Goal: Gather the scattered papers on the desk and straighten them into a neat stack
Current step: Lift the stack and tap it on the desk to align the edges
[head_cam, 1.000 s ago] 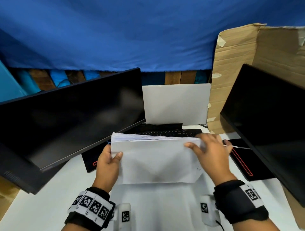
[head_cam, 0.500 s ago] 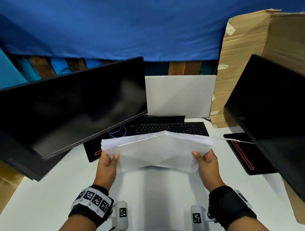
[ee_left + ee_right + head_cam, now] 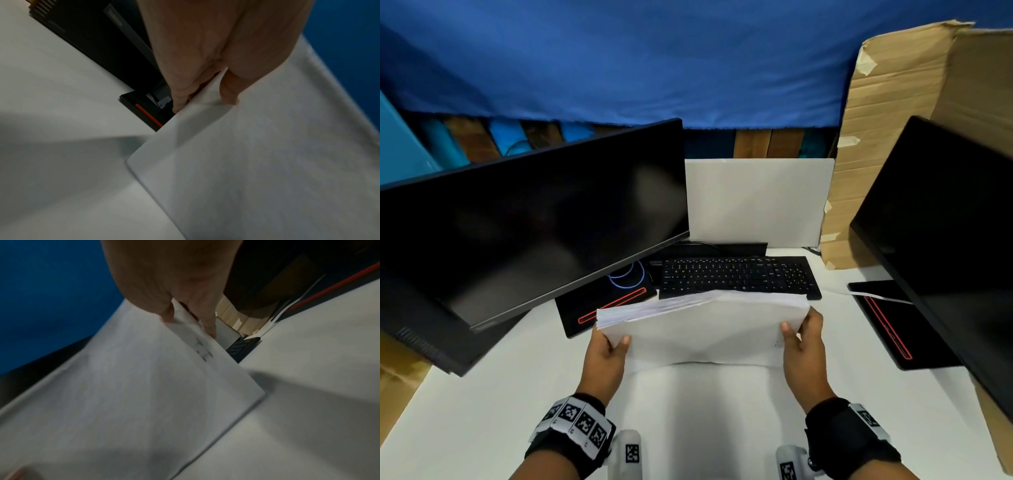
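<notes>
Head view: paper stack [image 3: 702,325] held upright between both hands, long axis running left-right, bottom edge at the surface [image 3: 482,394]. Left hand [image 3: 604,356] pinches the left end, right hand [image 3: 803,346] the right. Top edges uneven; probably needs tapping.

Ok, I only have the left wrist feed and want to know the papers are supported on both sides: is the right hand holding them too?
Observer: Yes, the right hand grips the right edge of the paper stack, thumb on the front.
Operator: Are the top edges even?
Observer: No, in the head view the sheets fan out unevenly toward the top left corner.
Operator: Any papers left out?
Observer: What looks like one loose sheet lies across the right monitor's base.
</notes>
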